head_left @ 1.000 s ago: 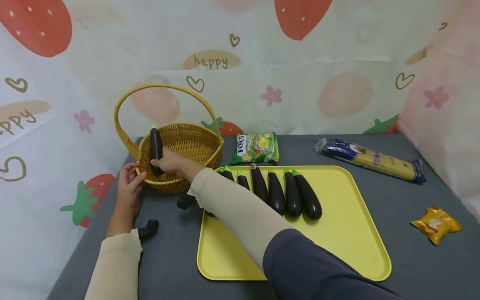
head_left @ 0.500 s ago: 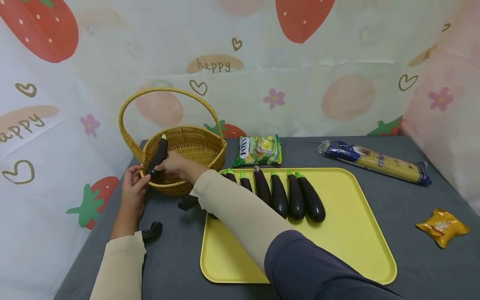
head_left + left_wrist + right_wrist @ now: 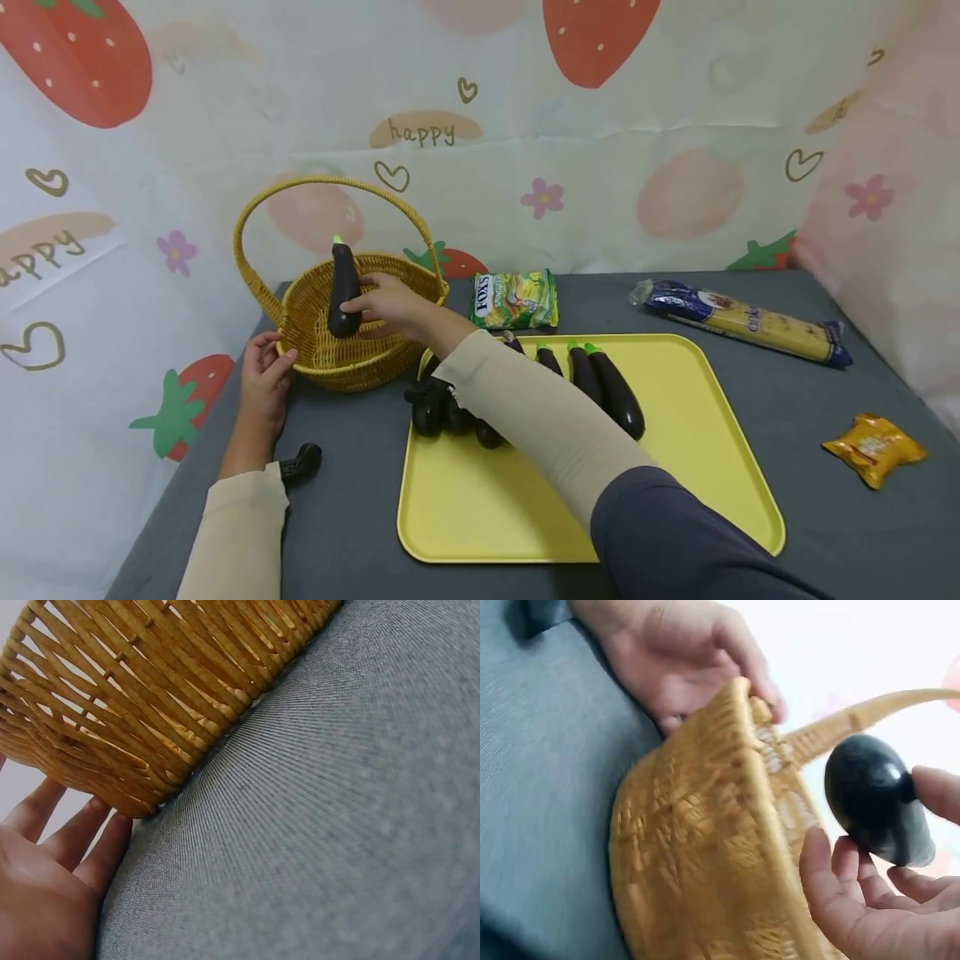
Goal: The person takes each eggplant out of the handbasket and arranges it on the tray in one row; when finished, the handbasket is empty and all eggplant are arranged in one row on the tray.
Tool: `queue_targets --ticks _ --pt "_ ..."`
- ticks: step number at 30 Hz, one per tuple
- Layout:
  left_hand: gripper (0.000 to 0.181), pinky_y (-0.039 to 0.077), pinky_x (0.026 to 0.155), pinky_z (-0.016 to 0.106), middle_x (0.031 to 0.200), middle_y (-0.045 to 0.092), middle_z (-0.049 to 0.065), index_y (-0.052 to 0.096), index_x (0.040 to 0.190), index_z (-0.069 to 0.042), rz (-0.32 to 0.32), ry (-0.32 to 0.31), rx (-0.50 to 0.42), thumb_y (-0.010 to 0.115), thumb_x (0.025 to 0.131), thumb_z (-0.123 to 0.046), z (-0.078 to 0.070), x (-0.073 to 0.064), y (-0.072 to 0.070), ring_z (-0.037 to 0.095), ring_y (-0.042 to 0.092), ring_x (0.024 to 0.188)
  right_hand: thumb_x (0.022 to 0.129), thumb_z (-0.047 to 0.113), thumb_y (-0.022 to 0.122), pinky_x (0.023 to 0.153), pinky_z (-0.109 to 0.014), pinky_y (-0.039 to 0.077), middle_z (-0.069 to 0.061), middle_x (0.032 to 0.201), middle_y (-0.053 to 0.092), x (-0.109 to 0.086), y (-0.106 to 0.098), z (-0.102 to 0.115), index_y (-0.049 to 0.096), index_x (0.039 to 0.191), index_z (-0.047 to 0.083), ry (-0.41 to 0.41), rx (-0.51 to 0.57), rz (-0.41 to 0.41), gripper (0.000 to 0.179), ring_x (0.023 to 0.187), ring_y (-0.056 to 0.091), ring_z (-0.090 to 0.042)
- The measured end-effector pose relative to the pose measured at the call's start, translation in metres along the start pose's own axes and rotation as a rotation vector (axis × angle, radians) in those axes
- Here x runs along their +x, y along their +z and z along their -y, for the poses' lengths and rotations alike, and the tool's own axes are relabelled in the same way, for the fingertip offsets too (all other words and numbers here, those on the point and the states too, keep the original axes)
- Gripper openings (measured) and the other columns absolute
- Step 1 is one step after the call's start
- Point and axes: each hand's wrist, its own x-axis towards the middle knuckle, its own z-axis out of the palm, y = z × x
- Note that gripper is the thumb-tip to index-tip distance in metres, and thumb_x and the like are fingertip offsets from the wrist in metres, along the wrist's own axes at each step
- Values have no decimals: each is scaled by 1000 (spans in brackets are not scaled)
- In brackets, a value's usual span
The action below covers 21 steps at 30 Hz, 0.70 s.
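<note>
In the head view, the wicker basket (image 3: 352, 377) stands at the left of the table, its tall handle arched over it. My left hand (image 3: 264, 385) holds its near left rim, thumb over the edge; the left wrist view has those fingers (image 3: 71, 832) against the woven side. My right hand (image 3: 396, 307) grips a dark eggplant (image 3: 344, 292) by its lower part, green stem up, above the basket opening. The right wrist view shows the eggplant's (image 3: 870, 787) rounded end between thumb and fingers. Several more eggplants (image 3: 617, 390) lie on the yellow tray, partly hidden by my right forearm.
The yellow tray (image 3: 480, 525) lies just right of the basket. Behind it is a green candy bag (image 3: 516, 300). A long blue and yellow packet (image 3: 742, 321) lies at the back right, and a small orange packet (image 3: 874, 450) at the right. A printed cloth wall closes off the back.
The eggplant in my right hand has gone from the basket's left side, where it tilted lower, up and rightward to the middle. My left hand keeps its place on the rim.
</note>
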Motion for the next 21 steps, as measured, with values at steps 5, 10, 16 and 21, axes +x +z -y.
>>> queue_targets --ticks 5,10,16,21 --pt "25 46 73 22 125 50 10 43 120 -12 -12 -15 15 52 99 -1 -2 -1 1 16 53 101 91 12 69 85 -49 51 -7 121 56 -44 -32 9 35 149 19 -25 -27 32 67 105 61 -28" --pt "26 46 74 21 125 51 9 44 120 -12 -22 -13 11 54 98 -1 -2 0 -1 16 53 103 94 14 65 85 -47 51 -10 130 50 -97 -62 5 31 150 19 -69 -150 48 66 107 60 -25" --pt "27 47 73 22 124 52 9 44 120 -11 -16 -10 -11 55 98 -1 -2 1 0 16 54 102 94 13 64 82 -49 51 -15 131 50 -154 -116 -18 29 151 17 -105 -187 -38 67 106 58 -26" --pt "27 48 73 22 126 51 9 43 120 -10 -3 -17 -37 54 98 0 0 -1 2 16 54 102 93 12 61 80 -45 51 -22 134 45 -207 -174 -33 25 152 11 -117 -206 -204 69 107 57 -31"
